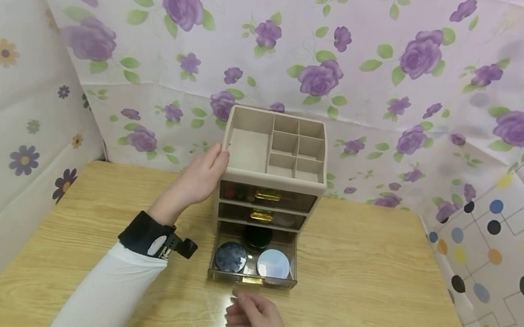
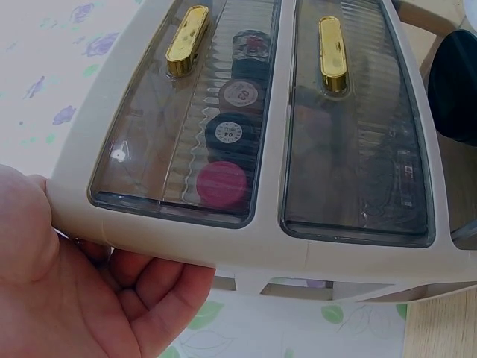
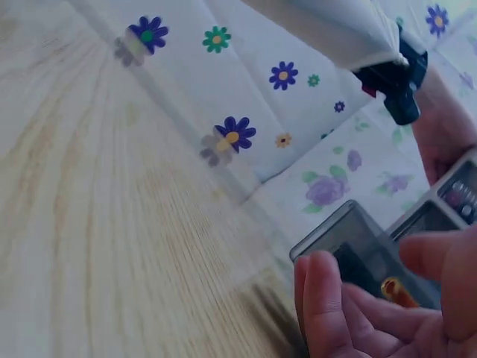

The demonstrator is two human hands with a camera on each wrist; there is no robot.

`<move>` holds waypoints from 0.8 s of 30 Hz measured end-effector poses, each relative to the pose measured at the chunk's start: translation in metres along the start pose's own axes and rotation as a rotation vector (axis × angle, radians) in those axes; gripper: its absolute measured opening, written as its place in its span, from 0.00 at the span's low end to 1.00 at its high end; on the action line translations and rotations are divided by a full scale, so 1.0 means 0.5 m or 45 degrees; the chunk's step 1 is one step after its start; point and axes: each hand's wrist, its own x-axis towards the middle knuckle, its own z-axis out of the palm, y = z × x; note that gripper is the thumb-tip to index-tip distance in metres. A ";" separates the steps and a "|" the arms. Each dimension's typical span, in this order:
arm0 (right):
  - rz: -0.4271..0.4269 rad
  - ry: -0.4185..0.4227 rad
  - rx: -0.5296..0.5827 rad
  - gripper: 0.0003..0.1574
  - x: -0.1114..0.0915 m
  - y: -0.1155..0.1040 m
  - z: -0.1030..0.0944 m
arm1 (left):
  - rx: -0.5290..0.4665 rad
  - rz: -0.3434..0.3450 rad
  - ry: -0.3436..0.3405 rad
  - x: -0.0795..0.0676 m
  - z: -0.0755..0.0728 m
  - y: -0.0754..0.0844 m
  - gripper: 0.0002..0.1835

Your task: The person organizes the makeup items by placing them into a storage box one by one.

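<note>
A beige desktop drawer organizer point(image 1: 274, 179) stands on the table in the head view. Its bottom drawer point(image 1: 297, 268) is pulled out, holding a dark speckled round case point(image 1: 231, 257), a pale shiny round case point(image 1: 273, 263) and a black round one point(image 1: 257, 236) behind. My left hand point(image 1: 203, 174) grips the organizer's upper left side, with bent fingers point(image 2: 175, 294) against that side in the left wrist view. Just in front of the drawer's gold handle point(image 1: 252, 280), my right hand point(image 1: 262, 320) hovers, its fingers loosely curled and holding nothing.
Two upper drawers with gold handles are closed; round-capped containers point(image 2: 229, 134) show through the top one point(image 2: 141, 142). The organizer's top has several compartments point(image 1: 298, 146). Wood-grain table point(image 1: 361, 284) extends around it, with flowered cloth point(image 1: 324, 41) behind and patterned cloth at both sides.
</note>
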 end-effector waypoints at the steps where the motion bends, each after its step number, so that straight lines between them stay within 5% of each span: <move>1: 0.007 0.015 0.033 0.29 0.004 0.004 -0.001 | 0.000 0.004 0.000 0.001 0.001 0.000 0.19; 24: 0.044 0.206 0.185 0.32 0.037 -0.002 -0.023 | -0.001 -0.012 -0.010 0.003 0.002 0.009 0.19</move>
